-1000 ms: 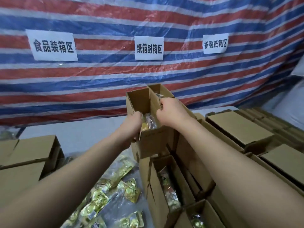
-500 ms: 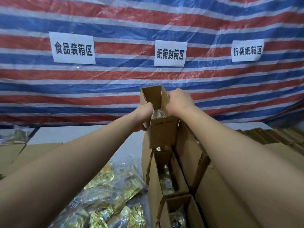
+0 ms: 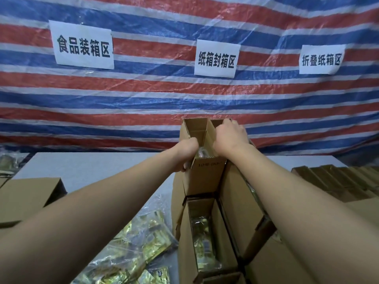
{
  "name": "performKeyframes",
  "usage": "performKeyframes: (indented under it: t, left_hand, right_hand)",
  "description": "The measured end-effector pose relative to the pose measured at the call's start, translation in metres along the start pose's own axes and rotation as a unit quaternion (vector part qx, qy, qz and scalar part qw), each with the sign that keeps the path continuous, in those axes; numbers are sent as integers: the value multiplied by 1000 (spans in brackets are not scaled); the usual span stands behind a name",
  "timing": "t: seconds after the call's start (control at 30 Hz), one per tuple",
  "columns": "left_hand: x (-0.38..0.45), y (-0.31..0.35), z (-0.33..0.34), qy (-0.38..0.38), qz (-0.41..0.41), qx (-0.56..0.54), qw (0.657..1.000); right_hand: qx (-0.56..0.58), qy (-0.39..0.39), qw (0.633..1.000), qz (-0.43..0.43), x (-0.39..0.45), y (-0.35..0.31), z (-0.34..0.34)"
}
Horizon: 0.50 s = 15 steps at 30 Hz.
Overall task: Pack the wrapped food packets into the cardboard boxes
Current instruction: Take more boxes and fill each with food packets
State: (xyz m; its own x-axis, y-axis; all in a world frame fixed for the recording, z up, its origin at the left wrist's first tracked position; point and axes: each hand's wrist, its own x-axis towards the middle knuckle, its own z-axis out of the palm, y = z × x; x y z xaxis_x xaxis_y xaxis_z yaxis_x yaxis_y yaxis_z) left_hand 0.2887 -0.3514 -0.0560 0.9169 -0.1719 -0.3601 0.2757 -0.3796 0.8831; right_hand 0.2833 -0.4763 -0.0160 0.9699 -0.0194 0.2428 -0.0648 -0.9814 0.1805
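Observation:
A small open cardboard box (image 3: 207, 175) stands at the far end of a row of boxes, a wrapped food packet (image 3: 202, 153) showing inside it. My left hand (image 3: 185, 155) grips the box's left wall with curled fingers. My right hand (image 3: 229, 137) is curled over the right top flap at the box's far side. A nearer open box (image 3: 223, 232) holds another gold-wrapped packet (image 3: 203, 240). Loose gold packets (image 3: 141, 242) lie in clear plastic at lower left.
Closed cardboard boxes (image 3: 26, 197) sit at the left. Flattened or closed boxes (image 3: 336, 181) are stacked at the right. A grey table (image 3: 92, 167) runs to a striped tarp wall (image 3: 143, 99) with paper signs.
The view has tilted up and shifted. Both hands stay on the far box, which now sits more upright in line with the row; the right hand has slid along its top flap.

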Motion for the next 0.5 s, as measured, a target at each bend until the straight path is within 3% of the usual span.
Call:
performKeyframes:
  t: [0.5]
  left_hand:
    - [-10,0,1,-3,-2,20,1000]
  right_hand:
    - [9,0,1000,-2,-9,5,9]
